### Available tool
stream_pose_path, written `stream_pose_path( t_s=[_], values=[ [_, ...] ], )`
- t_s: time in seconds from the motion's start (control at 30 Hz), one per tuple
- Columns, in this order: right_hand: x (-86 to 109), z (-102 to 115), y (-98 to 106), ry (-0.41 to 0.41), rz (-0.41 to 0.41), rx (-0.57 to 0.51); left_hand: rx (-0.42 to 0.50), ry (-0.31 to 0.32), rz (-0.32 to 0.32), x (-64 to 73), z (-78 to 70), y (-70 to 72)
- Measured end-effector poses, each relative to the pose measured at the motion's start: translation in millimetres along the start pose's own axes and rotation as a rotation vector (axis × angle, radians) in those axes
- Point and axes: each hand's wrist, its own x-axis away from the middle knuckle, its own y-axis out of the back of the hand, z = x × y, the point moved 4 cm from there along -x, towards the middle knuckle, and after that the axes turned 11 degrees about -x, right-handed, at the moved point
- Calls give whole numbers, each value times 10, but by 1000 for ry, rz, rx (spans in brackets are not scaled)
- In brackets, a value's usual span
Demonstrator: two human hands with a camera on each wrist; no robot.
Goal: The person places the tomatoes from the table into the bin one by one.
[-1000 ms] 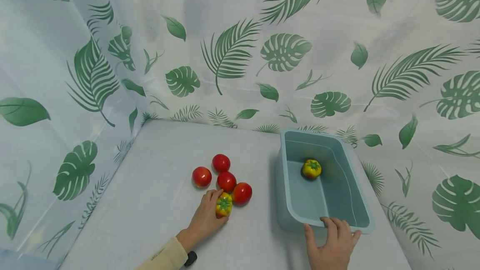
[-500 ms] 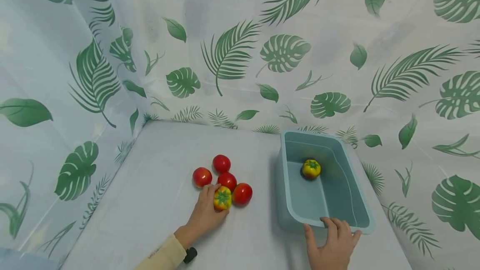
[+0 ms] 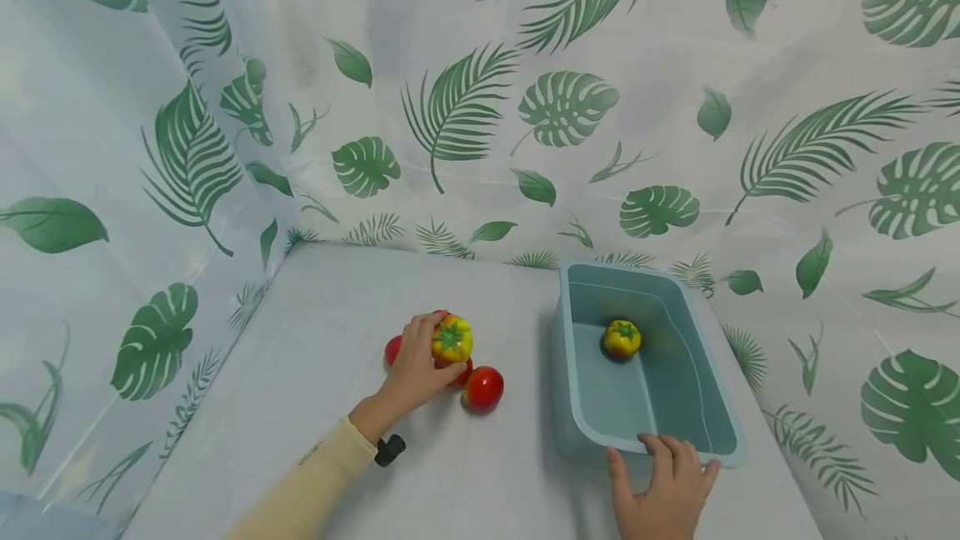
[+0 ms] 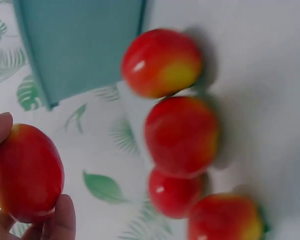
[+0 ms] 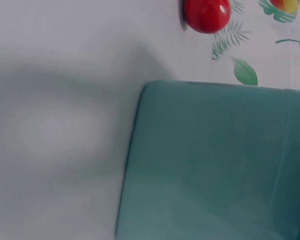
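My left hand (image 3: 412,369) grips a red-and-yellow fruit (image 3: 452,339) with a green star-shaped top, raised above the table. In the left wrist view the held fruit (image 4: 27,175) shows its smooth red side between thumb and fingers. Below and around the hand lie several red round fruits (image 3: 483,388), partly hidden by it. My right hand (image 3: 666,486) holds the near rim of a blue-green plastic bin (image 3: 567,382), its fingers hooked over the edge and its thumb outside. Inside the bin sits a similar fruit (image 3: 622,340) with its green top upward.
A white surface (image 3: 322,298) lies under everything, with bare space between the red fruits and the bin. Leaf-patterned sheeting (image 3: 487,132) hangs at the back and both sides. A small black device (image 3: 390,449) sits at my left wrist.
My left hand has lifted the red-and-yellow fruit up and away from beside the red ones, moving it farther back above them. The right hand and bin stay in place.
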Motion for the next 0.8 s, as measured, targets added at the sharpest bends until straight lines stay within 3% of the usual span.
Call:
stream_pose_path(
  t_s=[0.4,0.63,0.8],
  values=[
    [40,-73,6,0,-11,13,19,-42,-37,-388,-346,298],
    [44,-107,17,10,-32,10,82,-201,-108,-592,-743,396],
    [49,-92,-8,0,5,16,73,-258,-147,-655,-862,437]
  ],
)
